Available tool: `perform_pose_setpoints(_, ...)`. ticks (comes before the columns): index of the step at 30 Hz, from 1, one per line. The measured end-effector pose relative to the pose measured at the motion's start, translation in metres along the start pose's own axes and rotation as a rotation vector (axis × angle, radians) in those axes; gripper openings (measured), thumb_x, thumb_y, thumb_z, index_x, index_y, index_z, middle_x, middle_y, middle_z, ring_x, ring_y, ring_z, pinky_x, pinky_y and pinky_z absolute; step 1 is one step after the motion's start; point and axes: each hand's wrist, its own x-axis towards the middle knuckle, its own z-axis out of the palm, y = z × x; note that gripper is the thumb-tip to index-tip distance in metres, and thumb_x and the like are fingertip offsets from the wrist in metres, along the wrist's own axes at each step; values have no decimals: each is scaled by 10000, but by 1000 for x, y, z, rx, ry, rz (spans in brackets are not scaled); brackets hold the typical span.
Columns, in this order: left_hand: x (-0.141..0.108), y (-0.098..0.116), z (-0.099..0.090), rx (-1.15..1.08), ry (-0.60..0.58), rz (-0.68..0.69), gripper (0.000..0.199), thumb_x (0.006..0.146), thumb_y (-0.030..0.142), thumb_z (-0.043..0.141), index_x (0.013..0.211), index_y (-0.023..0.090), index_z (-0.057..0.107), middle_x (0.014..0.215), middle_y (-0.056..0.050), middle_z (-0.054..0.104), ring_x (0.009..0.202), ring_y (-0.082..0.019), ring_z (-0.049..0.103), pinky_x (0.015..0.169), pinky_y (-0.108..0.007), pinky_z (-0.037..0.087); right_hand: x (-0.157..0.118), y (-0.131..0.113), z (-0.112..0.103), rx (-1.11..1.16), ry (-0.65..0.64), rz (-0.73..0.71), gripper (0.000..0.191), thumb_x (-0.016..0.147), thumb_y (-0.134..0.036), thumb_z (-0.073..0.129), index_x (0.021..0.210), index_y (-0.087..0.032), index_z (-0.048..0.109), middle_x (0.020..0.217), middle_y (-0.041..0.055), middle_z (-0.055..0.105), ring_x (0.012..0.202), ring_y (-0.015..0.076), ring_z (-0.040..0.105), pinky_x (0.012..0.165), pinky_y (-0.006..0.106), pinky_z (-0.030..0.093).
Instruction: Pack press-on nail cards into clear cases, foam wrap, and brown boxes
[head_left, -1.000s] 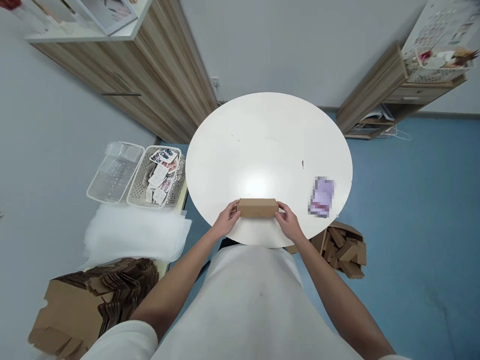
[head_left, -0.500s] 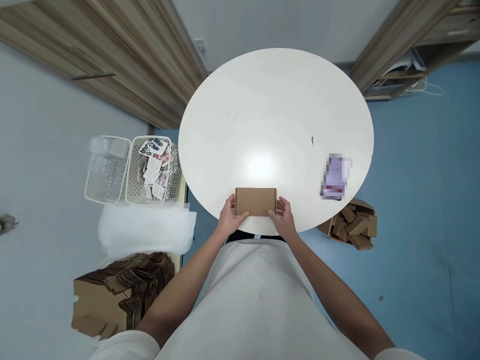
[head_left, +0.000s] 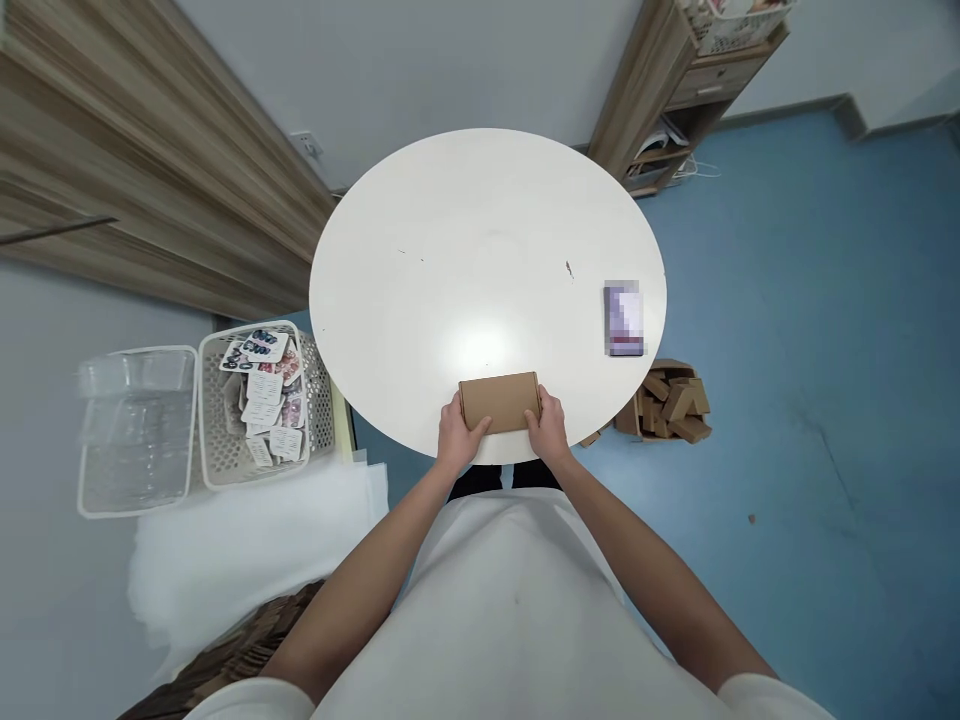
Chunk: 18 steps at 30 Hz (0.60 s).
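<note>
A closed brown cardboard box (head_left: pixel 501 400) is at the near edge of the white oval table (head_left: pixel 480 220), tilted slightly, its right end farther from me. My left hand (head_left: pixel 459 433) grips its left end, thumb on the near part of the top. At the opposite end my right hand (head_left: pixel 549 425) holds it the same way, fingers around the side. The fingers under or behind the ends are partly hidden. Whether the box rests on the table or is just lifted, I cannot tell.
A blurred purple object (head_left: pixel 624 320) lies on the table's right. On the floor there, a carton (head_left: pixel 634 412) holds several small brown boxes. To the left stand a white basket of carded items (head_left: pixel 210 420), a basket of clear plastic containers (head_left: pixel 82 480), white sheets (head_left: pixel 262 540) and flattened cardboard (head_left: pixel 247 640).
Both hands have closed in on the ends of the box, and it has turned slightly. My view has swung to the right, so the surroundings shift left.
</note>
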Motion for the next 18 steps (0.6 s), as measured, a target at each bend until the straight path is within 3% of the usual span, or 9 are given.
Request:
perform_pose_setpoints(5, -5, -1, -3, 30, -106, -23, 729, 714, 361, 585, 1344, 221, 245, 1141, -115, 434, 1152, -276, 389, 910, -419, 377, -26, 6, -2, -8, -2, 75, 614, 784, -326, 417, 1359, -203, 241, 1248, 110, 402, 1173, 249, 380, 953, 399, 356)
perform_pose_setpoints(9, -3, -4, -6, -8, -117, -58, 696, 696, 426, 594, 1304, 206, 338, 1192, -127, 403, 1091, -253, 454, 899, -377, 392, -37, 12, -12, 25, -20, 159, 664, 781, -422, 427, 1371, -202, 215, 1229, 111, 419, 1044, 225, 487, 870, 349, 421)
perform_pose_setpoints(12, 2, -4, -5, -55, -92, -83, 590, 755, 453, 511, 1272, 193, 393, 1163, -124, 447, 1004, -218, 507, 855, -339, 415, -31, 14, -21, 48, -17, 176, 626, 805, -444, 375, 1364, -196, 243, 1217, 114, 433, 960, 200, 527, 822, 322, 439)
perform_pose_setpoints(18, 6, 8, 6, -70, -69, -48, 472, 794, 403, 456, 1211, 183, 462, 1051, -112, 538, 957, -212, 522, 813, -344, 419, -10, 23, -32, 96, -32, 62, 507, 792, -353, 394, 1279, -215, 386, 1068, 65, 521, 863, 175, 540, 771, 338, 450)
